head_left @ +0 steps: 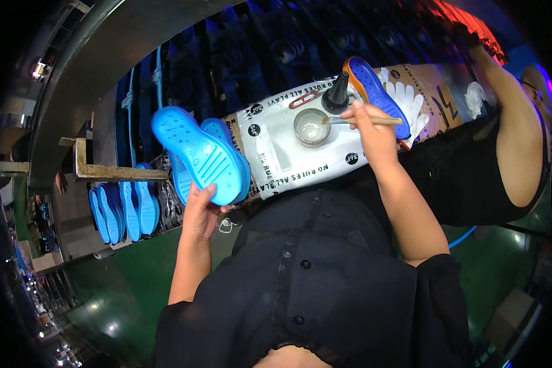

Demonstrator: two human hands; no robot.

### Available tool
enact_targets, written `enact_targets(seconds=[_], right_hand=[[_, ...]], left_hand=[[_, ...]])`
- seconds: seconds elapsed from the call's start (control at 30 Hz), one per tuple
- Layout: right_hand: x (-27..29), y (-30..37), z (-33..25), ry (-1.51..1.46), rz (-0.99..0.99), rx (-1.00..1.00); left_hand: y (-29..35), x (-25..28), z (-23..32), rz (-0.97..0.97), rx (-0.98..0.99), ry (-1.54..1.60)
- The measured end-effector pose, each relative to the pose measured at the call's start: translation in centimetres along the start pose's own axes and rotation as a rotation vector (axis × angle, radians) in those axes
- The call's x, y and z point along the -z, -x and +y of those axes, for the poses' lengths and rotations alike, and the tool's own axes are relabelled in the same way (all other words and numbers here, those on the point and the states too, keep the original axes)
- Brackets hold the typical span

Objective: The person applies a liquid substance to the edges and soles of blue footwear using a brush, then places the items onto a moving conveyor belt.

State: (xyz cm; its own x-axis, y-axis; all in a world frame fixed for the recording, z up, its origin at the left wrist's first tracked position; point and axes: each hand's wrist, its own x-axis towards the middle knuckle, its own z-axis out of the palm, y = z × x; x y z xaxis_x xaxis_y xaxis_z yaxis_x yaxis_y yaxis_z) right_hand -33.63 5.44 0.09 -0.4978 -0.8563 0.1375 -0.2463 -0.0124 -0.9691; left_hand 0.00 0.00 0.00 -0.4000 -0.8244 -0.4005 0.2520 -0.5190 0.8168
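My left hand (201, 211) is closed on the heel end of a bright blue shoe sole (193, 147), thumb on top. More blue soles (218, 130) lie under and beside it. My right hand (376, 138) pinches the wooden handle of a brush (389, 121). The brush's head reaches over the rim of a small round bowl (299, 136) with whitish liquid inside. Behind the bowl stands a black cone-topped bottle (337, 97), near a small red tool (305, 100). A darker blue sole with an orange edge (374, 89) lies beyond my right hand, next to white gloves (406, 103).
White printed sheeting (316, 162) covers the cardboard work surface. Several blue soles (129, 211) stand in a row lower left, below a worn metal bracket (83, 161). A curved metal beam (67, 80) arches at left. Another person's arm (512, 116) is at right.
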Motion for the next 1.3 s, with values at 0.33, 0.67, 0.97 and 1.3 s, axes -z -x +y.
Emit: enact_targets(seconds=[0.33,0.67,0.97,1.3], right_hand=[[0.5,5.5,-6.7,-0.234,-0.070,0.129],[-2.6,6.4,-8.6,0.145,-0.246,0.726],[-2.6,6.3,-8.8,0.185,-0.236,0.665],[-3.1,6.0,-8.3,0.240,-0.245,0.733]], left_hand=[[0.7,-7.2,-1.3,0.053,-0.521,-0.493],[1.7,-8.4,-1.6,0.068,-0.869,-0.700],[1.7,-7.6,-1.5,0.090,-0.821,-0.693],[1.9,-7.5,-1.3,0.053,-0.792,-0.689]])
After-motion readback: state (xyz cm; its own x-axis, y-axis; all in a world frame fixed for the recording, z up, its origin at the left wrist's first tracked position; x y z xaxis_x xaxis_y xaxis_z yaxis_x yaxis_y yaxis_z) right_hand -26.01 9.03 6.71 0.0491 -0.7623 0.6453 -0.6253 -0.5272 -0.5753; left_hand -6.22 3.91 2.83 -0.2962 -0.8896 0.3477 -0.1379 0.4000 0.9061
